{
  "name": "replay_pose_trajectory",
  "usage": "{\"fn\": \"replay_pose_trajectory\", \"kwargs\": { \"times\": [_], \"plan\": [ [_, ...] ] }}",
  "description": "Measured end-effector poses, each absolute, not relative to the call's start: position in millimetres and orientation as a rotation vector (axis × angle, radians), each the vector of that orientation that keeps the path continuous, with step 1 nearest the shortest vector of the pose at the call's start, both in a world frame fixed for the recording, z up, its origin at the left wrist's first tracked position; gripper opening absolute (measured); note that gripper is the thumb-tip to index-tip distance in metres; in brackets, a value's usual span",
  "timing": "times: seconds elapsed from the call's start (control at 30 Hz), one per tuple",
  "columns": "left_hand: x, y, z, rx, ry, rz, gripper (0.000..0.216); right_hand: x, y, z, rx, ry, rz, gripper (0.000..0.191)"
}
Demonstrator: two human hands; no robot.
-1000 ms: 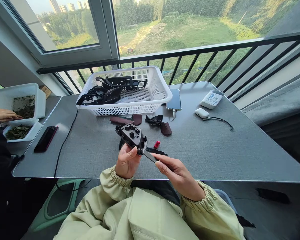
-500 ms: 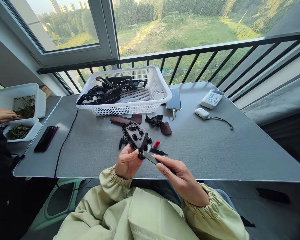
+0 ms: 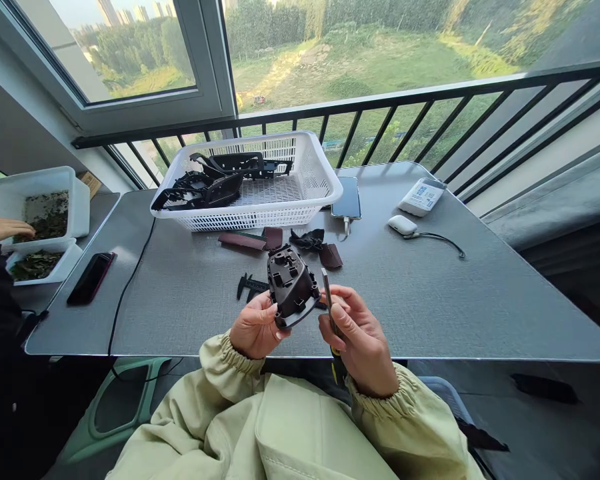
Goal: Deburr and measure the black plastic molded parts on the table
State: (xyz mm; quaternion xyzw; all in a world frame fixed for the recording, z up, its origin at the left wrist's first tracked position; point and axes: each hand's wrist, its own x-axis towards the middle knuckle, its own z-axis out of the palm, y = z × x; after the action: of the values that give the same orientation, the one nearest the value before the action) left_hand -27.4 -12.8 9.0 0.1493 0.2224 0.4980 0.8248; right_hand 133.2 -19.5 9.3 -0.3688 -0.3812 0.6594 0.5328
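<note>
My left hand (image 3: 254, 327) grips a black moulded plastic part (image 3: 294, 285) by its lower left edge, with its ribbed, clipped inner side turned up. In my right hand (image 3: 361, 337) is a flat file (image 3: 327, 288) with a grey metal blade pointing up and a black and yellow handle below. The blade stands just right of the part, apart from it. Behind my left hand lies a black caliper (image 3: 251, 287), partly hidden by the part. Pieces of brown sandpaper (image 3: 243, 241) and a crumpled black scrap (image 3: 307, 239) lie just beyond.
A white plastic basket (image 3: 260, 217) with several black plastic parts stands at the back. Phones (image 3: 347, 197) (image 3: 91, 279), a white earbud case (image 3: 403, 225) and a white packet (image 3: 422, 196) lie around. At far left, another person's hand (image 3: 5, 229) reaches into a white tub (image 3: 80, 207).
The file has come off the part's lower edge and swung from slanting to upright in my right hand. The part has moved right and turned more upright in my left hand.
</note>
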Motion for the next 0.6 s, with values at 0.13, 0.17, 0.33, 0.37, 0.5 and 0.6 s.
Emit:
{"fn": "replay_pose_trajectory", "kwargs": {
  "times": [0.13, 0.17, 0.33, 0.37, 0.5, 0.6],
  "plan": [
    [-24.3, -11.8, 14.3, 0.305, 0.479, 1.059, 0.034, 132.1, -16.5, 13.8, -0.873, -0.852, 1.558, 0.039],
    [-22.6, -11.7, 15.8, 0.291, 0.511, 1.083, 0.036, 131.8, -15.4, 14.4, -0.874, -0.838, 1.541, 0.038],
    [-13.7, -14.3, 17.3, 0.278, 0.695, 1.305, 0.042, 127.4, -9.0, 13.7, -0.908, -0.818, 1.459, 0.040],
    [-11.7, -15.6, 16.8, 0.310, 0.714, 1.352, 0.045, 126.3, -8.1, 13.2, -0.918, -0.822, 1.449, 0.041],
    [-3.0, -20.4, 14.2, 0.437, 0.829, 1.488, 0.048, 124.5, -7.6, 11.5, -0.956, -0.839, 1.407, 0.042],
    [1.6, -20.5, 11.7, 0.428, 0.923, 1.587, 0.040, 124.3, -9.2, 9.8, -0.981, -0.863, 1.402, 0.041]
  ]
}}
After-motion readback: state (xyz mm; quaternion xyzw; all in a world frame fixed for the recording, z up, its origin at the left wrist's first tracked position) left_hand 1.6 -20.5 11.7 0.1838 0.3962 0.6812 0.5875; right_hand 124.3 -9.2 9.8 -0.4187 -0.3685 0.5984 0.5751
